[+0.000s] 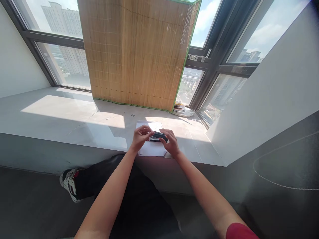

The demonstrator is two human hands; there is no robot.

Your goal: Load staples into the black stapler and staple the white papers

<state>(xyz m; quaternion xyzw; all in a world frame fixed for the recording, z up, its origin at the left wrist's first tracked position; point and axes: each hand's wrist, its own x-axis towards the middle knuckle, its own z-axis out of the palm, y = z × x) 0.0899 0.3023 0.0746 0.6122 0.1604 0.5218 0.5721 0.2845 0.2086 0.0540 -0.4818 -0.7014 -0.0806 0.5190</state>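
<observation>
A small, long black object [159,135], apparently a stapler, with a shiny metal strip along its lower side, lies over sheets of white paper [151,151] on the windowsill. My right hand [170,141] curves around its right end, with the thumb on the near side and the fingers on the far side. At the left end, my left hand [141,136] is closed in a pinch, thumb against forefinger. Whatever sits between those fingertips is too small to make out. The hands partly cover both ends of the black object.
The pale windowsill [109,137] carries sunlit patches and small dark bits [133,115]. A bamboo blind [134,53] hangs down to the sill behind the paper. Stacked round plates [183,111] stand in the right corner by the window frame. My legs are below the sill edge.
</observation>
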